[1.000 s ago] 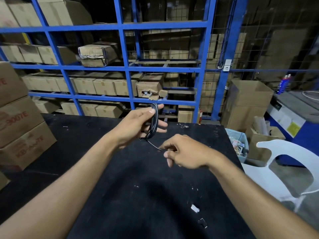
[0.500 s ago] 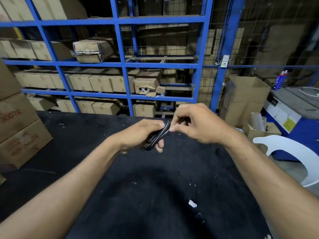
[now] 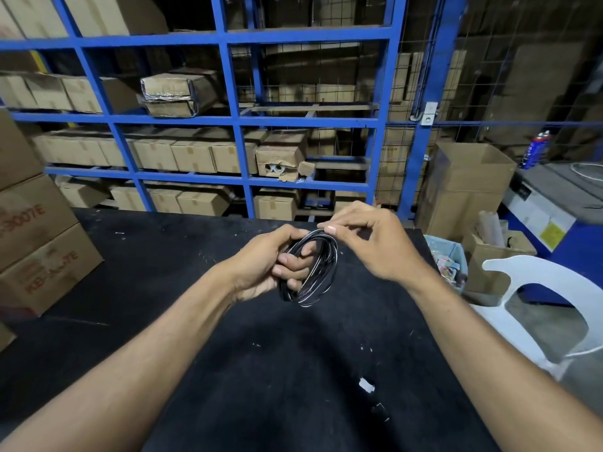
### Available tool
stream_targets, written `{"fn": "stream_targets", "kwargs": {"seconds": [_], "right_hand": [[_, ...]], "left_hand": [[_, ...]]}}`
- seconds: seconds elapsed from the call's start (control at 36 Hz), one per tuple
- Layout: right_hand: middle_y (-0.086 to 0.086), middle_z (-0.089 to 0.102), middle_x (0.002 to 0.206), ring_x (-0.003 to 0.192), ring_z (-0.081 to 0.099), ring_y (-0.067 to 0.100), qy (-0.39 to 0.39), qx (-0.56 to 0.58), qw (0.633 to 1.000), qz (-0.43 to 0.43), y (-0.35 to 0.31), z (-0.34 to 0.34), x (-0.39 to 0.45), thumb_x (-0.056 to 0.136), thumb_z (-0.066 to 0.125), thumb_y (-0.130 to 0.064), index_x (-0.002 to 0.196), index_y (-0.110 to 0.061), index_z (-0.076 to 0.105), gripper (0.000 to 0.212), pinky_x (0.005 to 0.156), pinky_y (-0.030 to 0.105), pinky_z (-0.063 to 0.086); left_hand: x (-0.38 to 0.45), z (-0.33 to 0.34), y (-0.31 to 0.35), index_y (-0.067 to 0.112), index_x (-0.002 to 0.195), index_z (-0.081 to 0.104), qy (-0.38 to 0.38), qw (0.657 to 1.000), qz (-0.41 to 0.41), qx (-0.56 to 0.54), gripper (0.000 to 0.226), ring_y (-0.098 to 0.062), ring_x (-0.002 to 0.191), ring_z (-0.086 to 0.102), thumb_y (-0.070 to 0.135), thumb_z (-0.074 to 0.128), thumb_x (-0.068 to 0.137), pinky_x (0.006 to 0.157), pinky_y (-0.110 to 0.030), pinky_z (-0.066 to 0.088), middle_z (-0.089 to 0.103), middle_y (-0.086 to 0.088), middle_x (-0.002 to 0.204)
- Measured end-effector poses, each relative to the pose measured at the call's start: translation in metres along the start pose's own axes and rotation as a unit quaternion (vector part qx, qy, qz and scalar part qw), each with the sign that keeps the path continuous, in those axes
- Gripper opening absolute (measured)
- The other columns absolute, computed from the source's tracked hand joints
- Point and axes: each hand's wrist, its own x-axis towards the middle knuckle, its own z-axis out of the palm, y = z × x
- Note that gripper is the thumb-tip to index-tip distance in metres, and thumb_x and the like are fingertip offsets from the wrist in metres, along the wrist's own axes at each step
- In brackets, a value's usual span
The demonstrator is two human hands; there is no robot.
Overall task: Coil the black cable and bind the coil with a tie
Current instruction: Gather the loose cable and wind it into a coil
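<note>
The black cable is wound into a small round coil of several loops, with light glints along its strands, held above the black table. My left hand grips the coil's left side, fingers curled through the loop. My right hand pinches the top of the coil between thumb and forefinger. No tie is visible.
Stacked cardboard boxes stand on the table's left side. A blue metal rack full of cartons rises behind the far edge. To the right are a white plastic chair, a light blue bin and open cartons. Small white scraps lie on the table.
The coil has opened from a flat bundle into a round loop facing me. My right hand rose from the table surface to the top of the coil and now pinches it.
</note>
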Motion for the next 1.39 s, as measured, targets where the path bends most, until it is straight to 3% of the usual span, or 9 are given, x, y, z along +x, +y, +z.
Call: {"fn": "stream_targets", "kwargs": {"seconds": [0.17, 0.22, 0.53, 0.64, 0.78, 0.97, 1.14, 1.25, 1.39], "right_hand": [[-0.027, 0.075, 0.108, 0.109, 0.068, -0.007, -0.024, -0.045, 0.999, -0.002, -0.013, 0.01, -0.014, 0.11, 0.055, -0.028, 0.131, -0.02, 0.076, 0.031, 0.098, 0.021, 0.054], [-0.02, 0.075, 0.125, 0.121, 0.066, -0.005, -0.031, -0.025, 0.999, 0.023, -0.017, 0.012, -0.017, 0.111, 0.051, -0.03, 0.136, -0.021, 0.073, 0.034, 0.106, 0.022, 0.051], [-0.014, 0.074, 0.106, 0.102, 0.067, -0.002, -0.017, -0.005, 0.998, 0.064, -0.026, 0.043, -0.03, 0.114, 0.04, -0.032, 0.119, -0.018, 0.06, 0.026, 0.084, 0.01, 0.047], [-0.006, 0.066, 0.084, 0.077, 0.061, 0.014, 0.02, -0.072, 0.995, 0.073, -0.018, 0.042, -0.032, 0.113, 0.04, -0.038, 0.1, -0.018, 0.054, 0.028, 0.067, 0.039, 0.047], [-0.009, 0.048, 0.072, 0.07, 0.047, 0.019, 0.03, -0.137, 0.988, 0.062, -0.011, 0.043, -0.039, 0.113, 0.037, -0.038, 0.09, -0.022, 0.041, 0.028, 0.063, 0.036, 0.029], [0.011, 0.061, 0.084, 0.079, 0.055, 0.031, -0.104, -0.212, 0.972, -0.01, -0.011, 0.02, -0.036, 0.113, 0.033, -0.037, 0.096, -0.009, 0.048, 0.036, 0.072, 0.049, 0.046], [-0.001, 0.052, 0.079, 0.075, 0.045, 0.022, -0.182, -0.276, 0.942, -0.056, -0.013, 0.011, -0.035, 0.114, 0.036, -0.035, 0.091, -0.017, 0.037, 0.029, 0.075, 0.037, 0.035], [0.01, 0.058, 0.085, 0.079, 0.052, 0.03, -0.17, -0.17, 0.971, 0.01, -0.01, 0.008, -0.033, 0.113, 0.039, -0.035, 0.094, -0.008, 0.045, 0.033, 0.073, 0.049, 0.041], [0.002, 0.063, 0.081, 0.082, 0.058, 0.02, -0.124, 0.028, 0.983, 0.13, -0.004, 0.007, -0.037, 0.113, 0.044, -0.037, 0.096, -0.009, 0.061, 0.036, 0.088, 0.048, 0.05]], "left_hand": [[0.003, -0.001, -0.002, 0.016, 0.074, 0.048, 0.052, 0.998, 0.017, -0.029, 0.034, -0.01, 0.044, 0.012, 0.03, 0.039, 0.104, 0.049, -0.024, 0.03, 0.018, 0.009, 0.055], [0.003, 0.0, -0.002, 0.017, 0.073, 0.047, 0.067, 0.997, 0.022, -0.027, 0.035, -0.01, 0.045, 0.012, 0.029, 0.038, 0.104, 0.049, -0.024, 0.03, 0.017, 0.009, 0.055], [0.008, 0.011, -0.005, 0.017, 0.071, 0.044, 0.105, 0.992, 0.061, 0.028, 0.037, -0.013, 0.047, 0.01, 0.029, 0.038, 0.105, 0.05, -0.028, 0.021, 0.019, 0.008, 0.051], [0.013, 0.011, -0.006, 0.014, 0.075, 0.053, 0.16, 0.977, 0.079, 0.118, 0.037, -0.013, 0.047, 0.017, 0.035, 0.042, 0.104, 0.052, -0.028, 0.033, 0.021, 0.006, 0.056], [0.016, 0.011, -0.011, 0.014, 0.082, 0.055, 0.195, 0.928, 0.101, 0.302, 0.038, -0.012, 0.05, 0.032, 0.045, 0.039, 0.099, 0.064, -0.033, 0.046, 0.035, 0.007, 0.059], [0.009, 0.008, -0.013, 0.007, 0.096, 0.056, 0.112, 0.94, 0.066, 0.317, 0.04, -0.022, 0.056, 0.054, 0.032, 0.03, 0.113, 0.082, -0.044, 0.055, 0.046, -0.004, 0.062], [0.013, 0.013, -0.012, 0.012, 0.084, 0.058, 0.111, 0.943, 0.009, 0.313, 0.043, -0.026, 0.071, 0.065, 0.038, 0.031, 0.105, 0.074, -0.038, 0.049, 0.059, -0.005, 0.067], [0.024, 0.017, -0.025, 0.018, 0.076, 0.046, 0.123, 0.954, 0.049, 0.27, 0.048, -0.011, 0.05, 0.033, 0.048, 0.034, 0.112, 0.068, -0.036, 0.06, 0.035, 0.008, 0.06], [0.029, 0.014, -0.03, 0.017, 0.079, 0.046, 0.158, 0.941, 0.13, 0.27, 0.045, -0.007, 0.047, 0.034, 0.048, 0.039, 0.11, 0.054, -0.027, 0.049, 0.036, 0.01, 0.058]]}}
